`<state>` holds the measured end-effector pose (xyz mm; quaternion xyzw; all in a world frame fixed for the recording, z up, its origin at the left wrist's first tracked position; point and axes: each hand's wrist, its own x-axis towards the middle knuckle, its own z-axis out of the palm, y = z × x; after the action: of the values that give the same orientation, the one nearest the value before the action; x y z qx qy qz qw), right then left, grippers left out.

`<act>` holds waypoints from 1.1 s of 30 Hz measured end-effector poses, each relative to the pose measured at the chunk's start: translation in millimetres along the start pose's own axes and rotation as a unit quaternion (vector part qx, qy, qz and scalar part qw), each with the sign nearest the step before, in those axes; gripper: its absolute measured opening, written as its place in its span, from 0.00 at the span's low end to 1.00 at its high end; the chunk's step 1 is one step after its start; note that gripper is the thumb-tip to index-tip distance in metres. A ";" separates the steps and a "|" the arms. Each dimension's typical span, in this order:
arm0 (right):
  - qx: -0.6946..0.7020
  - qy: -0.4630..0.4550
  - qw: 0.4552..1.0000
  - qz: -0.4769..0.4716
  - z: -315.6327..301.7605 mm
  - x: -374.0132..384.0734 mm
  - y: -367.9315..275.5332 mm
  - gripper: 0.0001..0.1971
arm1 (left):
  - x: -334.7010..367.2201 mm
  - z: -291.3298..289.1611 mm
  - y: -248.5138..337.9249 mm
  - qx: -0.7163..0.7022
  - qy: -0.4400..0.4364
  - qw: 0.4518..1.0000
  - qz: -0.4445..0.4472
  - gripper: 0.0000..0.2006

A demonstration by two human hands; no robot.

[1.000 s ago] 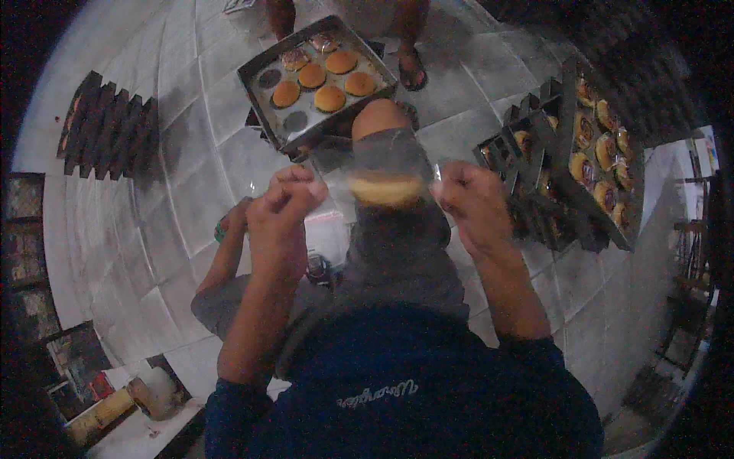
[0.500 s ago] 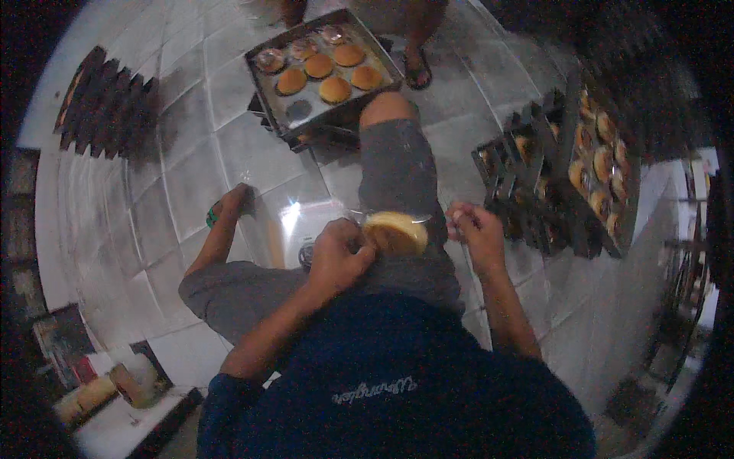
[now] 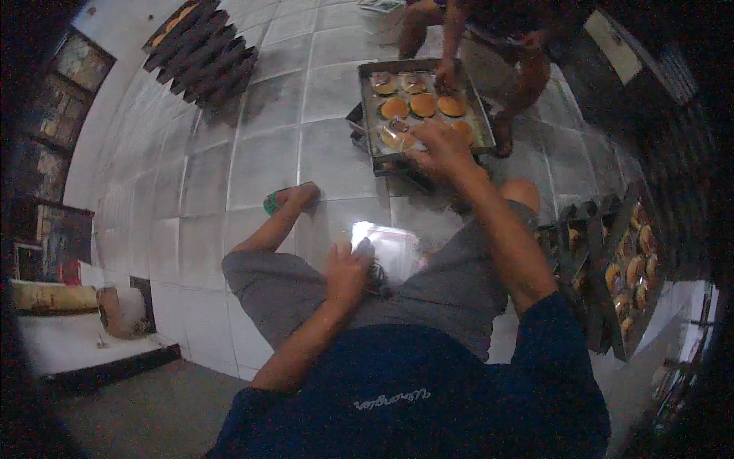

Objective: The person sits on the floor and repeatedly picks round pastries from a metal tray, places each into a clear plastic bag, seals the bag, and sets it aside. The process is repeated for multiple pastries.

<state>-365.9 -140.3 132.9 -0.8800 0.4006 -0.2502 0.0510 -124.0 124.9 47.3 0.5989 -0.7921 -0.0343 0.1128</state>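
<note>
My right hand (image 3: 447, 153) reaches over the near edge of a dark baking tray (image 3: 375, 157). Its fingers are closed on a round golden bun in clear plastic (image 3: 396, 138) at the tray's near left corner. My left hand (image 3: 348, 274) is low between my thighs, fingers apart at the edge of a stack of clear plastic bags (image 3: 394, 249). A small dark thing lies beside those fingers, too blurred to name. In the tray are bare golden buns (image 3: 422, 105) and, along the far side, wrapped buns (image 3: 413, 83).
Across the tray a co-worker's hand (image 3: 446, 76) reaches into its far right part. Stacked dark trays (image 3: 202, 61) stand at the far left. More trays with buns (image 3: 631, 268) are at the right. A low white ledge (image 3: 57, 344) holds a roll-like object at the left.
My right hand has moved forward to the tray, and the wrapped bun now lies where a gap was. My left hand let go of that bun and lowered to the bags. The view has shifted.
</note>
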 end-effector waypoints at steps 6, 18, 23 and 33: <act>0.289 -0.163 0.925 0.183 31.6 -55.9 -82.8 0.25 | 3.4 -2.0 -0.7 -0.033 -0.001 0.999 0.022 0.15; 0.120 -0.441 0.885 0.090 72.0 -129.5 -118.0 0.42 | -22.9 8.7 -28.1 -0.309 -0.103 0.937 -0.125 0.42; 0.110 -0.357 0.911 0.174 50.8 -159.0 -137.6 0.42 | -24.2 -31.9 14.8 -0.342 0.002 0.927 -0.155 0.34; 0.203 -0.137 0.952 0.184 35.0 -139.8 -118.8 0.31 | -6.3 -8.7 -0.8 -0.095 0.019 0.991 0.096 0.11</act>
<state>-345.8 38.1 81.1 -0.7880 0.4853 -0.1894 0.3282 -119.7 131.4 54.7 0.5074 -0.8366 -0.0871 0.1870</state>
